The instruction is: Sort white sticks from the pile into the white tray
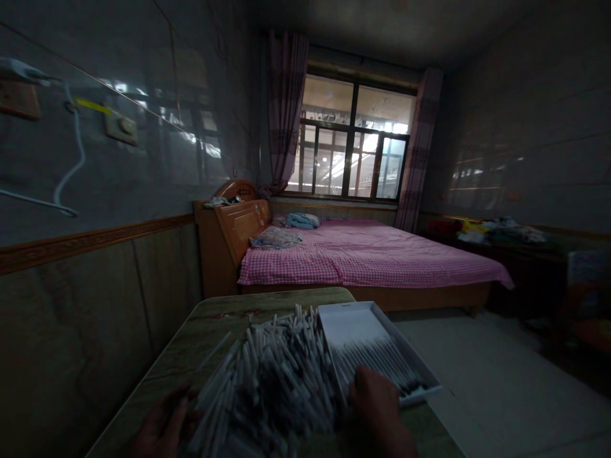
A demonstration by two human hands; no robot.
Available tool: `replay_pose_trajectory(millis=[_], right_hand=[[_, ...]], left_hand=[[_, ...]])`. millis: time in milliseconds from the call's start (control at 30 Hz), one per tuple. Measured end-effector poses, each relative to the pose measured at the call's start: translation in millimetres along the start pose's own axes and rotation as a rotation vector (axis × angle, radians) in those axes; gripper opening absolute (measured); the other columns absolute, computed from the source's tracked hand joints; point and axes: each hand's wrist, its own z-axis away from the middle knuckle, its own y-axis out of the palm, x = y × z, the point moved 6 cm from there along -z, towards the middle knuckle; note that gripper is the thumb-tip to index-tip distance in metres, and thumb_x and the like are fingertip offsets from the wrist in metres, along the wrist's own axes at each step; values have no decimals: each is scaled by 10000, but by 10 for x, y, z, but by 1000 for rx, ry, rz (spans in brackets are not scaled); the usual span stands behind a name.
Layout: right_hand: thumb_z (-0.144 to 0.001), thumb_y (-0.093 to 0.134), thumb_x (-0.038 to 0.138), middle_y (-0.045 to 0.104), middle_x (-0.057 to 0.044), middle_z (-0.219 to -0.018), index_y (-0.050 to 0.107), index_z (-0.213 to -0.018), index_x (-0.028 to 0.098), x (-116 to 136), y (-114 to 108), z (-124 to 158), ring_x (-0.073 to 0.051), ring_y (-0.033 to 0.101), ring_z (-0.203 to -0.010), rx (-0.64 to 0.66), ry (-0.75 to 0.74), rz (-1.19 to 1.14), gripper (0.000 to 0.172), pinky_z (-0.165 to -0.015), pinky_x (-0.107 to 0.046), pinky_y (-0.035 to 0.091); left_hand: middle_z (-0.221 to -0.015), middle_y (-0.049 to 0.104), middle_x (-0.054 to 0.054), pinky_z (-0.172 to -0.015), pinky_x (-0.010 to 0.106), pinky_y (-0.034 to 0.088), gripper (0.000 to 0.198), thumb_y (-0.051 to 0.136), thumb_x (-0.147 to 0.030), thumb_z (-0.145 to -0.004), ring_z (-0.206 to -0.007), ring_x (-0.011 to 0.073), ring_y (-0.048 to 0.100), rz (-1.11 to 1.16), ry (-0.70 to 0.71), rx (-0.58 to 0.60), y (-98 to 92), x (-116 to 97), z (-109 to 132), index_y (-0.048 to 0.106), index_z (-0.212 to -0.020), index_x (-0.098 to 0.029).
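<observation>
Dim room; pink bed (372, 254) far behind. Near me, table (210, 331) carries a heap of white sticks (272, 381), loose for sorting. White tray (353, 324) just right of it holds a neat row. Right hand (377, 407) rests on the tray's near edge, grip unclear. Left hand (162, 426) touches the heap, fingers loose.

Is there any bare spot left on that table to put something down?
Yes: the far end of the table, behind the pile of pens, and a strip along its wall-side edge. The white tray is bare at its far end. Around the left hand and right hand it is crowded.
</observation>
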Motion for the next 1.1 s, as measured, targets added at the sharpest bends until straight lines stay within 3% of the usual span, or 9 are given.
replay_pose_trajectory(millis=[233, 333, 433, 533, 600, 733, 833, 967, 1100], right_hand=[[-917, 562, 223, 790, -141, -935, 758, -934, 160, -41, 29, -2, -320, 745, -921, 72, -29, 24, 207, -646, -331, 417], [-957, 545, 280, 787, -124, -927, 741, -909, 181, -71, 38, -11, -306, 740, -915, 94, -52, 23, 225, -634, -321, 389], [-1000, 491, 291, 785, -90, -897, 705, -904, 215, -64, -22, 2, -279, 743, -873, 67, -42, -10, 247, -591, -303, 338], [-1026, 437, 275, 776, -63, -875, 684, -952, 237, 113, -140, 96, -249, 741, -829, -31, -79, -95, 261, -571, -291, 312], [-1005, 475, 248, 766, -42, -858, 687, -950, 238, 368, -170, 229, -219, 733, -815, -62, -203, -186, 220, -597, -277, 337], [-877, 593, 161, 760, 0, -869, 701, -850, 247, 941, 22, 603, -170, 727, -794, 84, -502, -304, 140, -611, -235, 375], [-817, 647, 190, 770, -26, -974, 724, -909, 259, 1162, 249, 802, -215, 748, -828, 140, -578, -189, 139, -595, -246, 411], [-762, 702, 200, 771, -63, -1033, 732, -1022, 253, 1225, 500, 866, -277, 758, -889, 199, -569, -54, 267, -599, -261, 465], [-779, 660, 127, 776, -81, -1025, 727, -1059, 232, 1174, 564, 830, -271, 764, -890, 191, -521, -45, 306, -615, -257, 482]], left_hand=[[-829, 738, 24, -520, 313, 535, 485, 717, -541, -553, -626, 209, 673, 46, 75, -28, -18, 27, -21, 676, -920, -226], [-799, 730, 36, -501, 302, 505, 494, 657, -602, -647, -608, 200, 644, 8, 133, -39, -47, -20, 6, 667, -948, -211], [-907, 749, 67, -554, 314, 525, 492, 578, -636, -753, -638, 196, 657, -10, 183, -47, -76, -71, 31, 660, -979, -207], [-907, 756, 62, -573, 319, 527, 523, 543, -679, -781, -634, 196, 654, -27, 225, -30, -62, -94, 59, 660, -991, -214], [-809, 743, 37, -556, 314, 512, 521, 546, -698, -778, -598, 194, 628, -57, 272, 14, -13, -105, 100, 673, -946, -222], [-656, 698, 3, -549, 303, 496, 442, 558, -666, -793, -541, 189, 603, -178, 343, 178, 146, -105, 238, 709, -822, -251], [-604, 686, 2, -527, 297, 478, 383, 554, -619, -806, -510, 196, 605, -297, 387, 276, 229, -85, 321, 723, -787, -276], [-613, 694, 13, -571, 295, 484, 336, 523, -558, -844, -532, 203, 624, -398, 443, 339, 269, -43, 341, 717, -783, -290], [-606, 676, 15, -651, 309, 495, 324, 505, -518, -868, -583, 216, 649, -437, 481, 369, 289, -41, 342, 699, -733, -297]])
